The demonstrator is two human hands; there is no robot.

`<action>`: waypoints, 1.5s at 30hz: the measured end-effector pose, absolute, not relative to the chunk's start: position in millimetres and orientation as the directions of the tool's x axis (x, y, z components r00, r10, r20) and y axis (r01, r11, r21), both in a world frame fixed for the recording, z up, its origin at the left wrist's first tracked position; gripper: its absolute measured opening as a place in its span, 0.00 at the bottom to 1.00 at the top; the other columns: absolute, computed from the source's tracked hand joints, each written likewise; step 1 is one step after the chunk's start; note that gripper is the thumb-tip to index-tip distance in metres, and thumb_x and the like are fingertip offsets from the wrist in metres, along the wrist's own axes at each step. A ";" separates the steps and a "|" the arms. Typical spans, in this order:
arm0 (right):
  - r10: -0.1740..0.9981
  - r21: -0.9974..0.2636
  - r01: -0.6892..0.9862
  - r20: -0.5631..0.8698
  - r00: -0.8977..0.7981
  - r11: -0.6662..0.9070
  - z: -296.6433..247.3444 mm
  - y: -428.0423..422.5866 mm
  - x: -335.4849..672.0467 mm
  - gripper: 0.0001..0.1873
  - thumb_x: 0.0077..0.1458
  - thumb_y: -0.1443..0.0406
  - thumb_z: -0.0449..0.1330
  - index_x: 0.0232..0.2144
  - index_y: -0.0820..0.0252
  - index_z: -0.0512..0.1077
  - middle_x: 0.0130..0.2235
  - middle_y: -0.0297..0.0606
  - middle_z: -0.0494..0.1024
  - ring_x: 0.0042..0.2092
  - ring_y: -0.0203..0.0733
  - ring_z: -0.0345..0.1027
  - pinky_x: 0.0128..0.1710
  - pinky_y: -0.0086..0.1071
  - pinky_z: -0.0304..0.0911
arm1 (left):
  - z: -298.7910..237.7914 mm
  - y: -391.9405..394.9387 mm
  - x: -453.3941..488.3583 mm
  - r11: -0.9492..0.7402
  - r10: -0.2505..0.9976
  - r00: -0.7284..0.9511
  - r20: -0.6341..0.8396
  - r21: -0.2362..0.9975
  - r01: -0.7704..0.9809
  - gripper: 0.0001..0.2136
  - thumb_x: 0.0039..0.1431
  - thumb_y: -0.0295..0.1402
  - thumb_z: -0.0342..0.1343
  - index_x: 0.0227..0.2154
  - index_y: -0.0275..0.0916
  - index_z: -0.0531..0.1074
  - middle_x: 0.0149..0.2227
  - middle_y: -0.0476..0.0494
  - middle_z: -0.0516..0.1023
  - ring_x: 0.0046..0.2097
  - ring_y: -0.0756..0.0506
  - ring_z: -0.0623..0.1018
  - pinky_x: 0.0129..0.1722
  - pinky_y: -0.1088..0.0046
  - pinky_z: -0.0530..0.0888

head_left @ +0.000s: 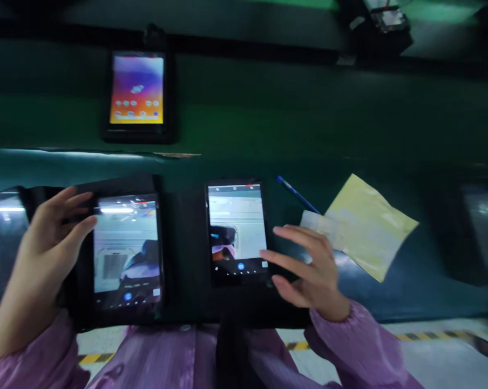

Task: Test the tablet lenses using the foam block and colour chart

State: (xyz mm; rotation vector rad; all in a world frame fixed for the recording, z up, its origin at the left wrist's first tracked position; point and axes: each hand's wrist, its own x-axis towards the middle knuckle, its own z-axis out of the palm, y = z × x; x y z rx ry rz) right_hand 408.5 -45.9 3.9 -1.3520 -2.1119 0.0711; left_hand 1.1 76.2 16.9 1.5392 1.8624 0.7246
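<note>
Two lit tablets lie side by side on the near edge of a dark green bench [292,124]. My left hand [52,232] rests on the left edge of the left tablet [126,251], fingers curled over its top left corner. My right hand [306,270] hovers beside the right tablet [236,232], fingers spread and pointing at its lower right corner. Both screens show a camera view. Purple sleeves cover my arms.
A third tablet [137,92] with an orange home screen lies farther back on the left. A blue pen [296,195] and a yellow paper [367,227] lie right of my right hand. Dark devices sit at the far left [3,227] and far right [481,232] edges.
</note>
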 end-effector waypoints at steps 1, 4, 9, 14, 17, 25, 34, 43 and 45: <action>0.843 -0.355 0.819 0.472 -0.259 0.450 9.8 -34.6 410.0 0.12 0.64 0.61 0.58 0.47 0.51 0.79 0.59 0.43 0.74 0.57 0.56 0.72 0.52 0.50 0.72 | 12.4 86.3 1.2 0.176 0.983 -0.159 -0.095 0.748 0.639 0.33 0.58 0.45 0.62 0.67 0.48 0.64 0.62 0.40 0.77 0.61 0.36 0.77 0.60 0.52 0.76; 0.838 -0.341 0.836 0.495 -0.229 0.429 22.5 2.8 408.7 0.10 0.65 0.63 0.60 0.46 0.53 0.79 0.58 0.45 0.75 0.56 0.56 0.73 0.54 0.52 0.70 | 1.8 110.1 -1.2 0.166 0.983 -0.173 -0.065 0.724 0.669 0.31 0.56 0.45 0.62 0.61 0.39 0.69 0.51 0.38 0.82 0.49 0.40 0.81 0.48 0.61 0.78; 0.872 -0.379 0.827 0.426 -0.243 0.415 20.5 50.3 390.2 0.11 0.68 0.62 0.59 0.47 0.55 0.80 0.58 0.45 0.76 0.61 0.57 0.68 0.58 0.54 0.68 | -1.6 127.1 -4.4 0.195 0.980 -0.176 -0.093 0.634 0.749 0.21 0.59 0.46 0.63 0.50 0.40 0.76 0.42 0.44 0.82 0.39 0.44 0.78 0.43 0.64 0.73; 0.922 -0.425 0.833 0.305 -0.237 0.355 7.9 61.2 380.5 0.13 0.70 0.60 0.58 0.51 0.53 0.80 0.63 0.44 0.73 0.66 0.57 0.62 0.62 0.56 0.67 | 0.8 132.3 -4.6 0.235 0.972 -0.181 -0.150 0.607 0.759 0.19 0.60 0.47 0.62 0.46 0.39 0.77 0.41 0.44 0.81 0.38 0.44 0.78 0.44 0.63 0.72; 0.933 -0.434 0.835 0.266 -0.241 0.339 4.5 60.1 380.4 0.14 0.70 0.60 0.58 0.52 0.52 0.79 0.64 0.44 0.72 0.67 0.57 0.61 0.64 0.57 0.65 | 5.1 132.1 -2.2 0.249 0.968 -0.195 -0.155 0.602 0.759 0.19 0.57 0.49 0.61 0.45 0.40 0.78 0.41 0.44 0.82 0.38 0.44 0.78 0.42 0.65 0.72; 0.947 -0.409 0.860 0.222 -0.231 0.305 -1.4 62.3 377.4 0.19 0.71 0.56 0.56 0.58 0.52 0.76 0.68 0.44 0.68 0.69 0.59 0.58 0.66 0.58 0.64 | 9.3 129.6 3.0 0.274 0.961 -0.233 -0.147 0.590 0.759 0.20 0.56 0.51 0.61 0.44 0.42 0.79 0.40 0.46 0.82 0.38 0.43 0.78 0.40 0.67 0.70; 0.930 -0.501 0.785 0.229 -0.286 0.365 0.2 56.9 386.5 0.15 0.71 0.57 0.58 0.41 0.49 0.86 0.68 0.40 0.70 0.71 0.60 0.56 0.67 0.61 0.61 | 14.9 118.2 -15.0 0.205 0.963 -0.025 -0.267 0.674 0.709 0.34 0.45 0.49 0.67 0.55 0.42 0.74 0.51 0.39 0.80 0.47 0.39 0.78 0.45 0.63 0.77; 0.932 -0.522 0.795 0.332 -0.146 0.311 0.4 46.8 395.0 0.16 0.71 0.60 0.56 0.40 0.49 0.85 0.70 0.36 0.66 0.72 0.61 0.55 0.67 0.64 0.58 | 14.3 88.2 -31.2 0.231 0.946 0.026 -0.323 0.729 0.644 0.41 0.45 0.52 0.71 0.64 0.59 0.67 0.68 0.47 0.70 0.62 0.32 0.74 0.64 0.49 0.72; 0.934 -0.504 0.806 0.321 -0.158 0.309 -0.6 46.8 392.3 0.16 0.72 0.60 0.56 0.41 0.49 0.84 0.70 0.39 0.67 0.72 0.61 0.54 0.67 0.65 0.58 | 13.9 87.8 -26.1 0.252 0.949 -0.014 -0.314 0.736 0.629 0.37 0.48 0.53 0.68 0.63 0.58 0.69 0.67 0.47 0.72 0.62 0.33 0.74 0.63 0.50 0.73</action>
